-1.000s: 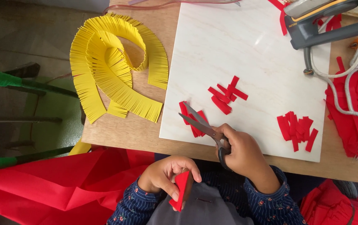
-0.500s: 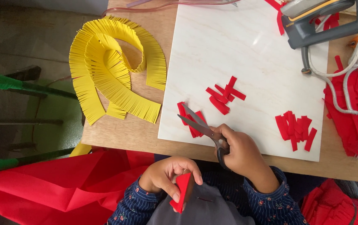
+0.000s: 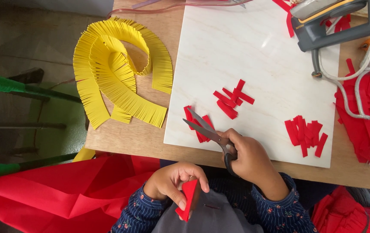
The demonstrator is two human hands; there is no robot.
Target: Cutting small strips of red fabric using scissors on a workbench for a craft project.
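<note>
Beside red strips (image 3: pixel 305 131), right hand (image 3: pixel 247 159) grips open scissors (image 3: pixel 208 133); left hand (image 3: pixel 172 183) seemingly pinches red paper (image 3: pixel 188 198).

The glue gun (image 3: pixel 340 19) and red fabric (image 3: pixel 42 194) are cut off by the edges.

One head camera looks straight down, fairly close, over the table (image 3: pixel 137 138) edge and white board (image 3: pixel 258 56), hands at bottom of frame.

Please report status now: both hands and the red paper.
Left hand pinches folded red paper. Right hand holds scissors, blades open over red strips. Nothing between.
</note>
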